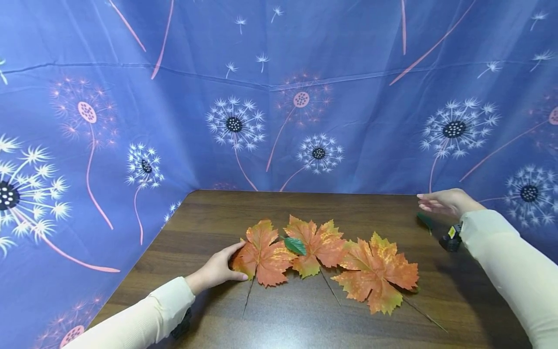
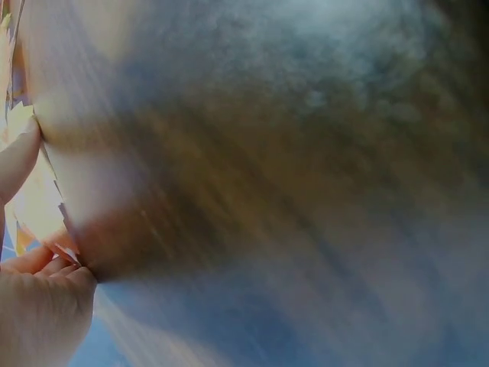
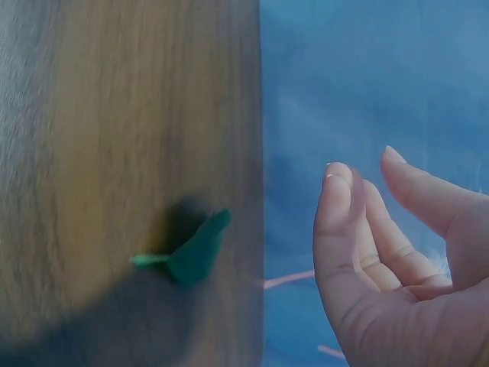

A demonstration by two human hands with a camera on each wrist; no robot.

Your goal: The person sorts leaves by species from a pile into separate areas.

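Note:
My left hand (image 1: 220, 266) is at the left edge of an orange maple leaf (image 1: 263, 254), its thumb and fingers spread apart and touching the leaf's border. In the left wrist view the thumb (image 2: 19, 157) and fingers meet that edge at the far left. My right hand (image 1: 446, 201) hovers over the table's back right, a gap between thumb and fingers and nothing in it. Below it lies a small green leaf (image 1: 424, 221), also seen in the right wrist view as a leaf with a short stem (image 3: 200, 252).
Two more orange maple leaves, a middle one (image 1: 318, 242) and a right one (image 1: 379, 276), lie in a row on the wooden table (image 1: 296, 320). Another green leaf (image 1: 295, 245) rests between the left two. A blue dandelion-print cloth (image 1: 366, 121) hangs behind the table.

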